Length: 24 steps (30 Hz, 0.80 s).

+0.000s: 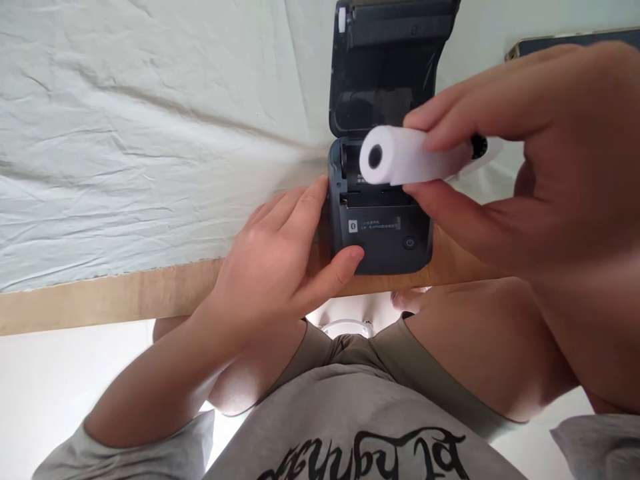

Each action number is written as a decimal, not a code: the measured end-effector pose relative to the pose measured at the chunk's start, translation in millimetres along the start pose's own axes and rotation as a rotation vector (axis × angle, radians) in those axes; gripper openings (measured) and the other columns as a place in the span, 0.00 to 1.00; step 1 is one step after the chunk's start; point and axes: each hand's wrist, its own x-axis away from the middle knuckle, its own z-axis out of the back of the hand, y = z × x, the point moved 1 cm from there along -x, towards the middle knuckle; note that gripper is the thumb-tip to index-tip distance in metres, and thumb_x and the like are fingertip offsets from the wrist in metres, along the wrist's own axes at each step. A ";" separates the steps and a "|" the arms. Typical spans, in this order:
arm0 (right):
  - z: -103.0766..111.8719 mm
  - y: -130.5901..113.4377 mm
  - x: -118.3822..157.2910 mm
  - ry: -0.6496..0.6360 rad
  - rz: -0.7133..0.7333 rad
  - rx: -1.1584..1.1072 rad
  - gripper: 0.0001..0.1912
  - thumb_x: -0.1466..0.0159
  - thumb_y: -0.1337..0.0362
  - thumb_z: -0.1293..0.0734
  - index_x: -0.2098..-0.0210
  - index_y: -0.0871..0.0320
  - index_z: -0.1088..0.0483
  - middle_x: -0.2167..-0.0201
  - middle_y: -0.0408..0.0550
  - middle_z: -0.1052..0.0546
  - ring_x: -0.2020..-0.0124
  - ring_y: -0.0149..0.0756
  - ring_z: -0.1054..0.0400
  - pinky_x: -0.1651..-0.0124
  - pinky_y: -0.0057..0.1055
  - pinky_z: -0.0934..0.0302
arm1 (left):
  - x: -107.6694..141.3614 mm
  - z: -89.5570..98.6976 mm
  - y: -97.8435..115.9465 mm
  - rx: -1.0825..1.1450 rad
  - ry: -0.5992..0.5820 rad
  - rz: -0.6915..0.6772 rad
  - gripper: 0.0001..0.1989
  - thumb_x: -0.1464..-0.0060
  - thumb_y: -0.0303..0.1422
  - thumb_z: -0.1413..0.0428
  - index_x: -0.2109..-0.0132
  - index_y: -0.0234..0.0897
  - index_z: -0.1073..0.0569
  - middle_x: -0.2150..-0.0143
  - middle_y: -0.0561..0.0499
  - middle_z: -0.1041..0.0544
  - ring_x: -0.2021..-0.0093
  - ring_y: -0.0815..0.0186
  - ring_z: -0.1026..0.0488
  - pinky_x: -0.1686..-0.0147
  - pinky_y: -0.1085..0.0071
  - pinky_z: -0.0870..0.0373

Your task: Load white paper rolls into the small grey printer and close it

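Note:
A small dark label printer [383, 257] stands at the table's front edge with its lid [385, 80] raised and its paper bay exposed. Between the thumb and fingers of my right hand [545, 153] is a white paper roll [405, 157], held just above the bay. The roll's dark core faces left, and a loose end trails at its right. My left hand [280, 247] rests against the printer's left side, fingers stretched along it and thumb on the front corner. The roll and my right hand hide part of the bay.
A wrinkled pale cloth [150, 133] covers the table, leaving a wooden front edge [110, 293] bare. Behind my right hand, at the upper right, lies a dark flat object with a gold-coloured rim [575, 43]. My legs are below the table edge.

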 end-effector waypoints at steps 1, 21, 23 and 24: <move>-1.8 -8.0 -3.8 0.000 0.036 0.046 0.13 0.32 0.59 0.36 0.50 0.48 0.24 0.48 0.38 0.18 0.46 0.34 0.21 0.45 0.38 0.30 | 0.1 -0.2 -0.1 -0.003 0.001 -0.003 0.34 0.21 0.51 0.50 0.22 0.33 0.33 0.29 0.35 0.18 0.29 0.43 0.20 0.28 0.47 0.21; -4.3 -7.3 -14.1 -0.165 0.154 0.234 0.25 0.21 0.51 0.45 0.64 0.49 0.21 0.65 0.40 0.17 0.59 0.32 0.22 0.56 0.42 0.38 | 3.7 -0.6 0.7 -0.001 -0.026 -0.009 0.36 0.21 0.50 0.51 0.18 0.32 0.38 0.24 0.33 0.22 0.26 0.43 0.22 0.26 0.45 0.23; -0.4 -8.0 -8.7 -0.094 0.170 0.174 0.21 0.21 0.54 0.42 0.61 0.47 0.19 0.60 0.38 0.15 0.48 0.34 0.18 0.48 0.44 0.33 | 6.0 -1.3 1.7 0.030 0.000 -0.044 0.38 0.21 0.50 0.48 0.16 0.36 0.42 0.22 0.34 0.24 0.25 0.43 0.22 0.26 0.44 0.22; 0.9 -8.3 -5.5 -0.060 0.188 0.141 0.18 0.21 0.55 0.40 0.60 0.47 0.19 0.58 0.37 0.15 0.44 0.35 0.17 0.46 0.45 0.31 | 7.3 -1.6 2.2 0.038 0.023 -0.066 0.37 0.21 0.50 0.47 0.16 0.40 0.42 0.22 0.35 0.24 0.26 0.43 0.21 0.27 0.44 0.21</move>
